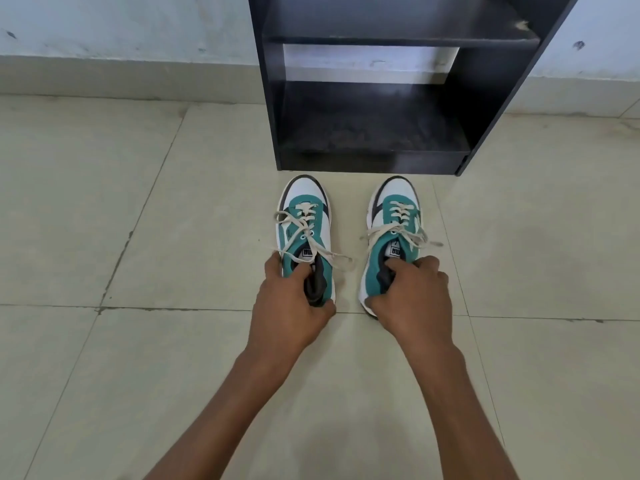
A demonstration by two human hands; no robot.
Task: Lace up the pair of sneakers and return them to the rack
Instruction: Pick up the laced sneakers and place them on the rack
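Observation:
Two teal, white and dark sneakers stand side by side on the tiled floor, toes toward the rack. My left hand (289, 299) grips the heel collar of the left sneaker (304, 216), fingers inside its opening. My right hand (412, 296) grips the heel of the right sneaker (394, 216) the same way. Cream laces run through the eyelets of both shoes and lie in loose loops and ends over the sides. The black rack (374, 157) stands just beyond the toes, its bottom shelf bare.
The rack's upper shelf (398, 38) is also bare. A pale wall with a grey skirting (121, 77) runs behind it. Beige floor tiles (138, 202) spread to both sides of the shoes.

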